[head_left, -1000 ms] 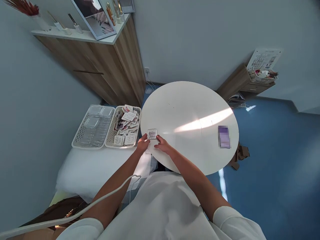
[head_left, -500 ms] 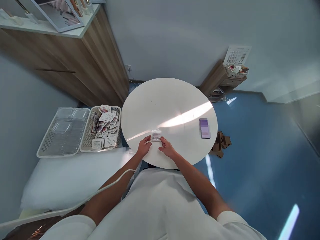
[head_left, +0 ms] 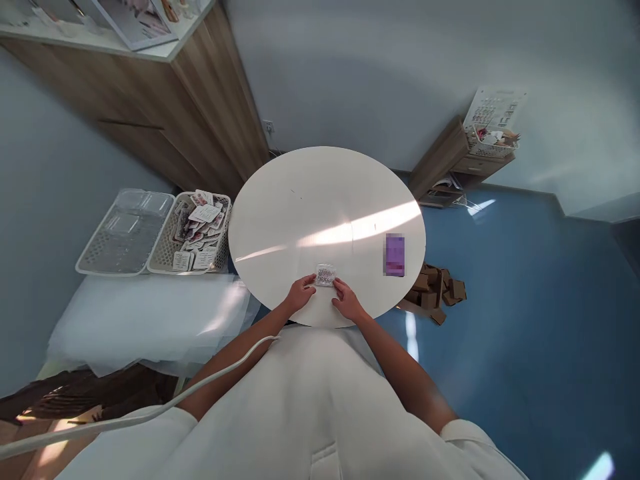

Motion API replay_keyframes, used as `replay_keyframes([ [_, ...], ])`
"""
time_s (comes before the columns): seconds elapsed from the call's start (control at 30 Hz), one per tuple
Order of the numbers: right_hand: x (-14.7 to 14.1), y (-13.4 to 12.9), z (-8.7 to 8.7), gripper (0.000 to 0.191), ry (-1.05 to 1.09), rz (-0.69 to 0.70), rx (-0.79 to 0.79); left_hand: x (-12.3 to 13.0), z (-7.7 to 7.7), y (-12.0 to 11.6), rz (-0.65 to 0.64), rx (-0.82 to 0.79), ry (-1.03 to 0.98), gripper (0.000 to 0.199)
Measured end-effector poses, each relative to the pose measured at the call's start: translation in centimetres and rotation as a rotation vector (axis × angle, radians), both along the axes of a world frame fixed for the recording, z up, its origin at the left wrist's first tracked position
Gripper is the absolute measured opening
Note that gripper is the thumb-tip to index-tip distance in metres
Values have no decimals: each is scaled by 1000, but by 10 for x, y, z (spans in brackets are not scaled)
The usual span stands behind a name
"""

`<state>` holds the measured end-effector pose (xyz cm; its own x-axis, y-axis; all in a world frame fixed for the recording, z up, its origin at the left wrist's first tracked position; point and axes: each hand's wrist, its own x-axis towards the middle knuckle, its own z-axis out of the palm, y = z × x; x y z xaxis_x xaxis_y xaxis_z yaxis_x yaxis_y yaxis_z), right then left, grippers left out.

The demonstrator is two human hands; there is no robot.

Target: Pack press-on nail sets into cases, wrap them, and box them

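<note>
Fingers (head_left: 310,279) of left hand (head_left: 299,295) and right hand (head_left: 349,303) in grip on one box (head_left: 326,274), two baskets (head_left: 162,251) leftward

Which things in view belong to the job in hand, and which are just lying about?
Likely in the job:
Clear plastic box, between left hand and right hand
White table
Perhaps the basket of printed cards and basket of clear plastic cases

Apparently just lying about:
Blurred purple item
Brown cardboard boxes
Framed picture

This looks like a small workroom. Baskets (head_left: 161,252) of clear cases (head_left: 131,230) and printed cards (head_left: 204,213) sit beside a round counter (head_left: 325,187).
</note>
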<state>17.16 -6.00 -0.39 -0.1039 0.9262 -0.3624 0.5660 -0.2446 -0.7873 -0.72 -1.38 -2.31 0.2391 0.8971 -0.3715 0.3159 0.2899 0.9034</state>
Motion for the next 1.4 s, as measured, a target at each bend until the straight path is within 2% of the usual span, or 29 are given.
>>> replay_keyframes([
  [0.27, 17, 0, -9, 64, -60, 128, 33, 16, 5, -7, 7, 32, 148, 54],
  [0.43, 18, -11, -7, 53, -200, 270, 148, 14, 4, -22, -7, 209, 378, 53],
  [0.57, 13, -14, -3, 44, -354, 487, 219, 5, 6, -41, -120, 363, 572, 45],
  [0.7, 4, -9, -3, 35, -529, 570, 288, -3, 12, -53, -258, 393, 670, 42],
  [0.83, -5, -5, -8, 19, -640, 581, 313, -7, 19, -52, -386, 388, 727, 48],
  [0.97, -8, 1, -14, 18, -669, 586, 321, -8, 23, -46, -466, 449, 784, 51],
  [1.1, -6, 5, -17, 15, -610, 518, 299, -10, 24, -38, -472, 511, 835, 33],
  [1.27, -1, -5, -15, 14, -487, 400, 311, -20, 26, -30, -518, 513, 835, 26],
  [1.33, 5, -15, -14, 30, -437, 350, 377, -25, 26, -28, -525, 517, 810, 26],
  [1.4, 12, -26, -15, 62, -420, 299, 441, -31, 24, -25, -522, 526, 776, 27],
])
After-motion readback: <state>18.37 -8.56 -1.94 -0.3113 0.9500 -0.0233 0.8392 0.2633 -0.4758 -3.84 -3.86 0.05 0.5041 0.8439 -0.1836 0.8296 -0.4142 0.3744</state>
